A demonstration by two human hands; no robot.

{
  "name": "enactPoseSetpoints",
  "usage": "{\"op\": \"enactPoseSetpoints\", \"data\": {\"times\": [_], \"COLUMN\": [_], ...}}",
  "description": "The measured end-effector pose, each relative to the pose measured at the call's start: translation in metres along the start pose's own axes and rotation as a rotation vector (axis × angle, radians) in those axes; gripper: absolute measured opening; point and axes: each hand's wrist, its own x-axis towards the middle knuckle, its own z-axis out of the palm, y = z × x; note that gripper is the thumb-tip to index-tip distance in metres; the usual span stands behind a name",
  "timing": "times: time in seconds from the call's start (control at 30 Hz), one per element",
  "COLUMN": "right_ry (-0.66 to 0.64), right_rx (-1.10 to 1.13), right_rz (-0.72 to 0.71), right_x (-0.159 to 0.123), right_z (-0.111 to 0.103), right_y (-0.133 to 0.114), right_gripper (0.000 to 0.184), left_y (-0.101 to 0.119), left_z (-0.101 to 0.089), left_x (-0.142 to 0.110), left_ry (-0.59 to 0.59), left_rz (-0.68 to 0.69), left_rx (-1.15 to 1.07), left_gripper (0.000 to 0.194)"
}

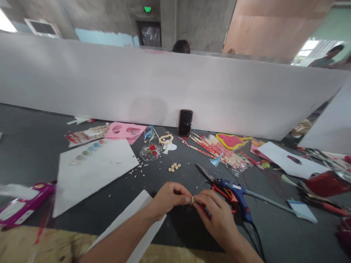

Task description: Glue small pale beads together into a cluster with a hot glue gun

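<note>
Over the dark tabletop my left hand point(172, 197) and my right hand point(215, 210) meet fingertip to fingertip. Both are closed in a pinch around a small beige bead-like piece point(192, 199), mostly covered by the fingers. A little pile of beige beads point(174, 167) lies just beyond them. Close to my right hand are scissors with red handles point(206, 172), partly under a blue glue gun point(236, 193) with a long grey glue stick in its back. White paper point(148, 233) lies beneath my left forearm.
A phone point(185, 123) leans on the white partition point(170, 84). A beaded loop point(166, 138), a clear bead tray point(150, 152) and red-patterned sticks point(216, 149) lie at the back. White board point(93, 171) and a purple tool point(27, 204) are left, a red container point(327, 183) right.
</note>
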Motion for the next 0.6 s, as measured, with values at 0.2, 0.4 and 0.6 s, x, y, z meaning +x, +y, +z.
{"op": "enactPoseSetpoints", "data": {"times": [0.2,0.4,0.6], "right_ry": [-0.010,-0.030,-0.037], "right_rx": [-0.019,-0.017,0.022], "right_rz": [0.005,0.004,0.011], "right_x": [-0.0012,-0.0014,-0.0007], "right_z": [0.0013,0.0030,0.0019], "right_y": [0.0003,0.0016,0.0009], "right_gripper": [0.012,0.012,0.012], "left_y": [-0.0001,-0.0004,-0.0017], "left_z": [0.0005,0.0009,0.0004], "left_x": [-0.0011,-0.0009,0.0001], "left_ry": [0.010,-0.004,-0.028], "left_rz": [-0.002,-0.013,-0.001], "left_rx": [0.024,-0.004,-0.025], "left_gripper": [0.025,0.023,0.023]}}
